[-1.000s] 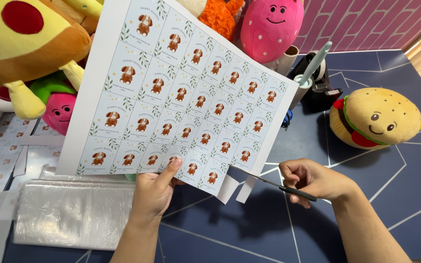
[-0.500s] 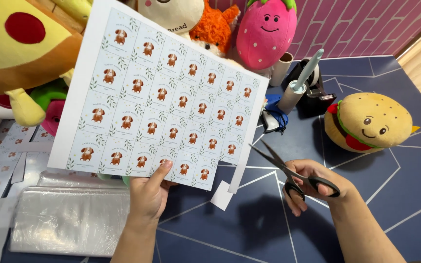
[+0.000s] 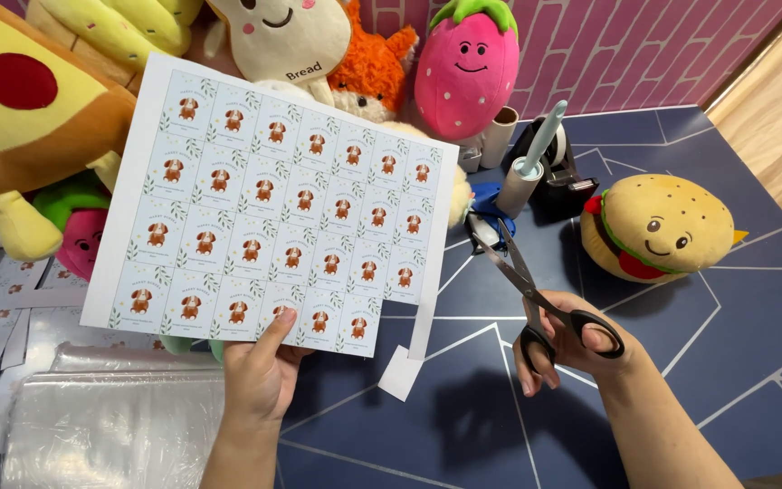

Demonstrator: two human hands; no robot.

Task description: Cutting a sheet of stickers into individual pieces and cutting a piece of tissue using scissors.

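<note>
My left hand [image 3: 260, 376] pinches the lower edge of a white sticker sheet [image 3: 273, 204] printed with rows of small brown dog pictures, holding it up flat. A cut strip [image 3: 416, 340] of white margin dangles from the sheet's lower right corner. My right hand [image 3: 572, 340] grips black-handled scissors [image 3: 522, 276], blades open and pointing up and to the left, just right of the sheet and apart from it.
Plush toys line the back: a pizza slice [image 3: 20, 100], a bread toy [image 3: 282, 41], a fox [image 3: 368, 77], a strawberry [image 3: 474, 68], and a burger [image 3: 658, 226] at right. A tape dispenser [image 3: 558, 177] and roller [image 3: 527, 163] stand behind the scissors. Clear plastic bags [image 3: 110, 421] lie at lower left.
The scissors have come away from the sheet's lower right corner, swung upright and opened. The sheet has shifted left and the cut strip now hangs free.
</note>
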